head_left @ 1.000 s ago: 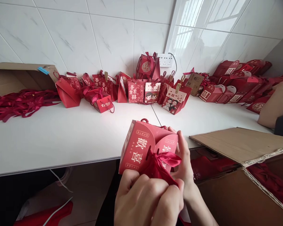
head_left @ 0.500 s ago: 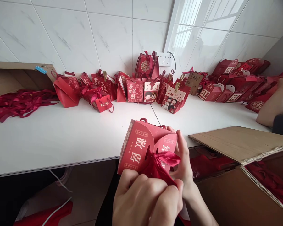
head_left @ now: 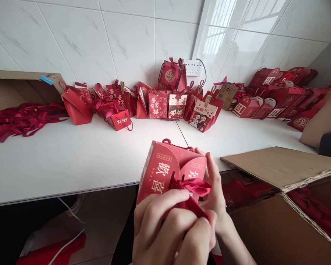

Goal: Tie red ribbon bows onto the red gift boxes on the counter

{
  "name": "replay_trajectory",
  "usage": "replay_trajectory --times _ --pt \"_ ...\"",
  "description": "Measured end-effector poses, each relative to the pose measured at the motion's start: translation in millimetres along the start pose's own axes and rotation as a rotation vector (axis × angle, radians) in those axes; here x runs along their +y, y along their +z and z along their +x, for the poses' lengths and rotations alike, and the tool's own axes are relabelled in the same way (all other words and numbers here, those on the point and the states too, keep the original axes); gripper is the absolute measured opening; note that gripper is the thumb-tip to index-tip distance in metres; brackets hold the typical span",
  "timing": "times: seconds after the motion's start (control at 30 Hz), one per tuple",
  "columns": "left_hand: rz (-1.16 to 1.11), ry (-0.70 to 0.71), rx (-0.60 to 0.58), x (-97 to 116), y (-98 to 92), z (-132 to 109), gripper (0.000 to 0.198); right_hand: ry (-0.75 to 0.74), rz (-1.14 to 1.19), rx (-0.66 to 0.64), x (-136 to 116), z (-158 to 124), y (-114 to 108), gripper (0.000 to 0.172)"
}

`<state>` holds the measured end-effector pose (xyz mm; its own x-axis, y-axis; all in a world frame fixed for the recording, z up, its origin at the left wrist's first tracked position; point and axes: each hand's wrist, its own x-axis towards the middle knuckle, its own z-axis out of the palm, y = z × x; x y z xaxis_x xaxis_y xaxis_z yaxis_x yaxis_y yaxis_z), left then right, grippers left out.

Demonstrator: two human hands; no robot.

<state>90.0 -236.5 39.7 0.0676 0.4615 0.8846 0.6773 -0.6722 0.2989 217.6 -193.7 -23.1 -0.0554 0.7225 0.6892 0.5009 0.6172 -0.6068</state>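
Left hand [head_left: 171,232] pinches the satin ribbon [head_left: 197,186] on the red box [head_left: 160,162], one finger by its knot; the right hand [head_left: 216,187] grips the box's right side.

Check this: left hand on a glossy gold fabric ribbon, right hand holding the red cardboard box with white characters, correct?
Not quite: the glossy fabric ribbon is deep red, not gold, as the head view shows. The left hand is on it, and the right hand holds the red cardboard box with white characters.
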Motion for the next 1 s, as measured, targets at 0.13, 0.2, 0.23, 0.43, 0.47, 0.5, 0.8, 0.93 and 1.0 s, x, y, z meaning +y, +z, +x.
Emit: replay_trajectory --times 0.13,0.2,0.23,0.43,0.47,0.5,0.8,0.93,1.0 --pt "-0.01 0.023 -0.016 -5 -3.9 0 0.018 -0.045 0.067 -0.004 -3 3 -1 0.093" --pt "0.002 0.039 -0.058 -8 -8.0 0 0.019 -0.047 0.091 -0.001 -4 3 -1 0.091" --pt "0.013 0.048 -0.079 -10 -9.9 1 0.019 -0.047 0.103 0.001 -4 3 0 0.091" --pt "0.101 -0.033 -0.027 -7 -8.8 1 0.014 -0.033 0.181 0.026 -2 1 2 0.093" --pt "0.101 -0.039 -0.008 -6 -7.4 1 0.015 -0.037 0.198 0.031 -3 1 3 0.09" --pt "0.096 -0.036 -0.001 -5 -6.4 2 0.016 -0.039 0.214 0.037 -3 2 3 0.088" --pt "0.088 0.007 -0.069 -10 -9.7 0 0.016 -0.051 0.208 0.07 -3 4 2 0.09" --pt "0.036 0.018 -0.049 -9 -8.7 -1 0.019 -0.062 0.206 0.075 0 4 2 0.094" --pt "-0.007 0.074 -0.084 -10 -8.1 -1 0.019 -0.071 0.202 0.065 1 4 1 0.095"
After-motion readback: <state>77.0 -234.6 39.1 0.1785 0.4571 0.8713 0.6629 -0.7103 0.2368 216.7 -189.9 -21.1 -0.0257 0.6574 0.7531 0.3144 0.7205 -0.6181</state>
